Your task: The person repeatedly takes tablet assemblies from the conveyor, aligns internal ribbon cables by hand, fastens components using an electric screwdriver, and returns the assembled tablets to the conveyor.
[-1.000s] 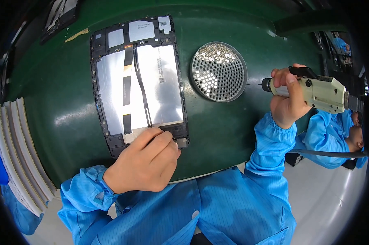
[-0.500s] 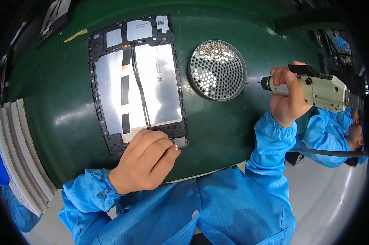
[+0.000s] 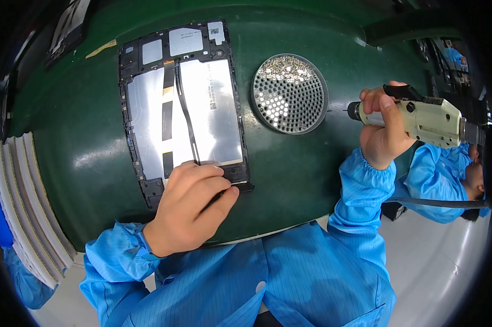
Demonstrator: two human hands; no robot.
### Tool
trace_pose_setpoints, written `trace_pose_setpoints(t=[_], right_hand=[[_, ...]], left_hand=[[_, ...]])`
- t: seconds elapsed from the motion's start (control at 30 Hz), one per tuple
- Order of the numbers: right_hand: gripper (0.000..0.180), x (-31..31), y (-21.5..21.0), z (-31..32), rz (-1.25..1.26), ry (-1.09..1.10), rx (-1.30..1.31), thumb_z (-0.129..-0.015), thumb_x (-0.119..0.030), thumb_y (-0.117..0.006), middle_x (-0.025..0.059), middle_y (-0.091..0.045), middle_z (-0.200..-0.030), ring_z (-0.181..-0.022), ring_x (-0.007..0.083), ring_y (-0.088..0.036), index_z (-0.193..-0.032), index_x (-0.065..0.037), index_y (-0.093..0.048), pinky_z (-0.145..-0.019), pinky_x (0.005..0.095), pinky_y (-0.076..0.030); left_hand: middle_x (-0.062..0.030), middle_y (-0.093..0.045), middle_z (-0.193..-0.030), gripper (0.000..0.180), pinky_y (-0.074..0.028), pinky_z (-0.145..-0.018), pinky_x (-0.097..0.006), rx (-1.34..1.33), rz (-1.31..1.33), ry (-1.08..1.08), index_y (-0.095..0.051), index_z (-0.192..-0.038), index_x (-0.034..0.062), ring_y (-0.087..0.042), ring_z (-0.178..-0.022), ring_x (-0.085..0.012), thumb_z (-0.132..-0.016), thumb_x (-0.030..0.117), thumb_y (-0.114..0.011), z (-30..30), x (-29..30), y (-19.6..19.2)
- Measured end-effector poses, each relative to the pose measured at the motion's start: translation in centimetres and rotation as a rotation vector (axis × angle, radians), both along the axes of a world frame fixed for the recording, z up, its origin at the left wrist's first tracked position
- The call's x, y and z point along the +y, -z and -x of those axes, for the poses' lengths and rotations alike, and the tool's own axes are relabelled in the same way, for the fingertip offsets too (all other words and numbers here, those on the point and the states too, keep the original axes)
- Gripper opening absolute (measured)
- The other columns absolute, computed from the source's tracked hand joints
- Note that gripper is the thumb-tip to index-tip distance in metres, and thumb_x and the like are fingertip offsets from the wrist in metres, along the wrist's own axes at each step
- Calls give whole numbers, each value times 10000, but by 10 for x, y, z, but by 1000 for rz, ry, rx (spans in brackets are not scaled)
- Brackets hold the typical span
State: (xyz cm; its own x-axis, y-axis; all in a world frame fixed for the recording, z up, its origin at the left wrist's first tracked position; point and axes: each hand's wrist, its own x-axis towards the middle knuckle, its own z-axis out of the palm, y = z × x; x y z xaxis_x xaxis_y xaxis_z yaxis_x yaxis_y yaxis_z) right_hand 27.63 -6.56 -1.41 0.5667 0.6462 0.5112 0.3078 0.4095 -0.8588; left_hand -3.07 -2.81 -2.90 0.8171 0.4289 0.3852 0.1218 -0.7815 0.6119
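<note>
An opened tablet [image 3: 213, 125] lies on the green work surface, its silver inner plate, dark ribbon strip [image 3: 167, 117] and thin black cable [image 3: 188, 122] facing up. My left hand [image 3: 188, 207] rests over its near edge with bent fingers. The thumb and fingertips close in at the near right corner, beside a small black part [image 3: 247, 187]; what lies between them is hidden. To the right, my right hand [image 3: 386, 125] grips a pale electric screwdriver [image 3: 434, 124]. The tool is held sideways, its thin bit pointing left toward a round screw tray [image 3: 292, 111].
Loose small screws [image 3: 289, 68] gather at the tray's far side. A stack of white boards [image 3: 31, 207] stands at the left edge. A yellowish strip [image 3: 101, 48] lies beyond the tablet's far left corner. Another person in blue [image 3: 439, 182] sits at the right.
My left hand has shifted slightly up over the tablet's near edge. The near right corner, grey and silvery before, now looks black. My right hand and the screwdriver have hardly moved.
</note>
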Motion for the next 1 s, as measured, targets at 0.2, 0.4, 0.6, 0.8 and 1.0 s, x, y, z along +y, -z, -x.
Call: trace_pose_setpoints(t=[0.2,0.4,0.6,0.8,1.0], right_hand=[[241,2,1,1,1,7,5,-799,-29,-583,121,-572,-685,-574,209,-534,-1030,41,-577,-638,423,-473],[238,1,0,0,-2,10,-3,-799,-29,-574,117,-564,-684,-570,207,-527,-1028,35,-581,-631,419,-468],[241,2,0,1,-5,-2,-6,-795,-29,-566,116,-563,-682,-569,208,-525,-1026,37,-583,-630,423,-468],[242,2,1,-1,-11,-12,-20,-796,-31,-564,118,-569,-681,-570,210,-528,-1027,38,-591,-632,425,-470],[255,2,0,-2,-4,-6,-7,-798,-35,-569,115,-567,-687,-577,213,-529,-1043,32,-586,-637,429,-466]], left_hand=[[-175,-617,-925,216,-499,-800,-434,73,-231,62,-681,-912,-5,-604,-920,-317,-698,19,-697,4,-2,-2],[-178,-618,-916,200,-510,-784,-432,72,-279,22,-686,-896,0,-612,-913,-319,-701,36,-710,4,-3,2],[-165,-602,-922,266,-505,-775,-423,34,-206,-26,-670,-907,6,-596,-923,-325,-657,10,-763,2,-6,3],[-135,-575,-897,200,-487,-775,-413,16,-12,-56,-658,-842,-2,-567,-935,-306,-662,10,-743,-2,-4,-1],[-122,-573,-885,172,-481,-812,-429,56,-57,-49,-659,-825,-15,-571,-933,-294,-662,20,-699,-2,0,-5]])
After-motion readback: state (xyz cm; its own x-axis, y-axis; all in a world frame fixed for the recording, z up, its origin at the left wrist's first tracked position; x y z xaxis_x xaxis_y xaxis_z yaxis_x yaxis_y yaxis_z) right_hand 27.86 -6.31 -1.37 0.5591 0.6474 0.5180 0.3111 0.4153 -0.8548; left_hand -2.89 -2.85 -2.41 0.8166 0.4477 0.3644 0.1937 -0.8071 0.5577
